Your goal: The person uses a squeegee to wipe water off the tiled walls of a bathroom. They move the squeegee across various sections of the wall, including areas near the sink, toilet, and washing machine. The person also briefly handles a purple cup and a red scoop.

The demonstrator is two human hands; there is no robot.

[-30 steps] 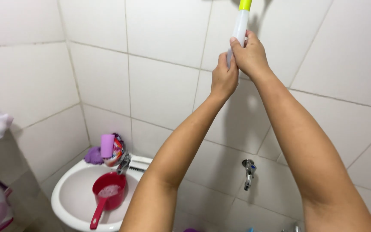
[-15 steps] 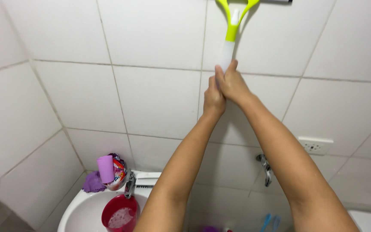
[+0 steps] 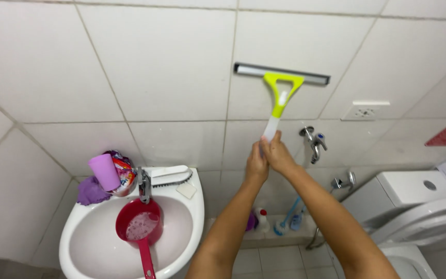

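Both hands grip the squeegee's white handle together, left hand and right hand clamped one against the other; the squeegee lies with its blade flat on the white wall tiles, bare tile all around it; a wall tap sits just beside the hands; the sink stands below left, holding a red dipper.

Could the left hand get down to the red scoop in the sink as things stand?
Probably yes, once it lets go. The left hand is clasped with the right hand on the squeegee handle. The red scoop sits in the sink below left, with nothing between.
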